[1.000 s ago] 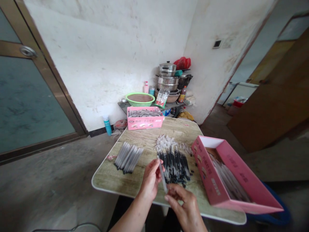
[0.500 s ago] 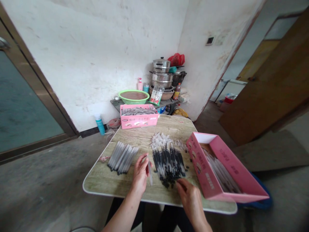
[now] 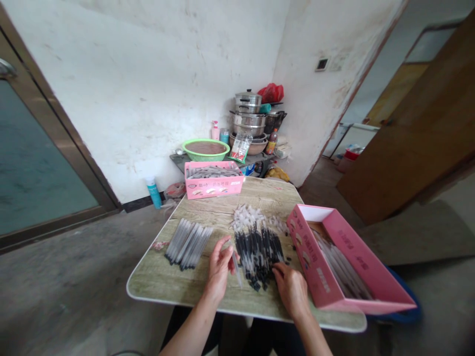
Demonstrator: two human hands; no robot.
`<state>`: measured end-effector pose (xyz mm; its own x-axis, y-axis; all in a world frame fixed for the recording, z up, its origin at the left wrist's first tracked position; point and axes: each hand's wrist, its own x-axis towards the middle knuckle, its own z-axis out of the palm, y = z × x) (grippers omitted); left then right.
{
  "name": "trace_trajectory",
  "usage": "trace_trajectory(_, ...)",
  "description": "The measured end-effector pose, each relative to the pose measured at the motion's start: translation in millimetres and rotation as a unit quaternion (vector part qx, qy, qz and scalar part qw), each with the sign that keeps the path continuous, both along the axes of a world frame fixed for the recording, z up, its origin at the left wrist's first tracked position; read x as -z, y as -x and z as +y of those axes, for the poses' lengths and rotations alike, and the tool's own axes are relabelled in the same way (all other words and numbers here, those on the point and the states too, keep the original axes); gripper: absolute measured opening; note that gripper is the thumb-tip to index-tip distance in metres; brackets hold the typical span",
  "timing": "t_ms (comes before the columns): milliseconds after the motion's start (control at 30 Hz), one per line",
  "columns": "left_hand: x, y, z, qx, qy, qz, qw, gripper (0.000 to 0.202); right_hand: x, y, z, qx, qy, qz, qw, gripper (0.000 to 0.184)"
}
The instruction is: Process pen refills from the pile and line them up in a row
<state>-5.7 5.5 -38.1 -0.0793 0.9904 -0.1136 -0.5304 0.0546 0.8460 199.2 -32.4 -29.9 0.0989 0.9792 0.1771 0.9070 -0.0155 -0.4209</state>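
Note:
My left hand (image 3: pixel 219 264) is closed on a translucent pen barrel (image 3: pixel 236 269), held between thumb and fingers and slanting down to the right. My right hand (image 3: pixel 291 287) rests at the lower right edge of a pile of black ink refills (image 3: pixel 258 244); its fingers are pinched, and what they hold is hidden. Small black plugs (image 3: pixel 257 283) lie at the near end of the refills. Behind them is a heap of whitish translucent caps (image 3: pixel 248 216). To the left of my left hand, assembled-looking pens (image 3: pixel 189 243) lie in a row with dark ends toward me.
A pink box (image 3: pixel 215 186) full of pens stands at the table's far edge. On the right, a larger pink box (image 3: pixel 345 262) holds translucent barrels. The wood-patterned table (image 3: pixel 156 284) has a pale rim. Behind it are a green basin (image 3: pixel 206 156) and stacked pots (image 3: pixel 248 116).
My left hand has shifted slightly right with the pen barrel, which now slants more. My right hand has moved a little up and to the right along the pile's edge.

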Motion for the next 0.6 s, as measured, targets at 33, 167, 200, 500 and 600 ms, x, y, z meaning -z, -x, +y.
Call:
trace_trajectory(33,0.5,0,0,0.003,-0.006,-0.001,1.000,0.058,-0.7,0,1,0.002,-0.008,0.023,1.000,0.026)
trace_trajectory(167,-0.6,0,-1,0.002,-0.016,-0.007,1.000,0.058,-9.7,2,1,0.013,-0.038,0.274,0.961,0.025)
trace_trajectory(200,-1.4,0,-1,0.003,-0.014,-0.007,1.000,0.058,-13.4,5,0,0.015,-0.030,0.360,0.932,0.027)
trace_trajectory(500,1.8,3,0,-0.011,-0.010,-0.040,0.999,0.054,-20.6,48,-13,-0.023,0.071,0.650,0.757,0.027)
trace_trajectory(600,2.9,5,1,-0.014,-0.013,-0.054,0.998,0.051,-11.0,61,-18,-0.031,0.093,0.668,0.738,0.027)
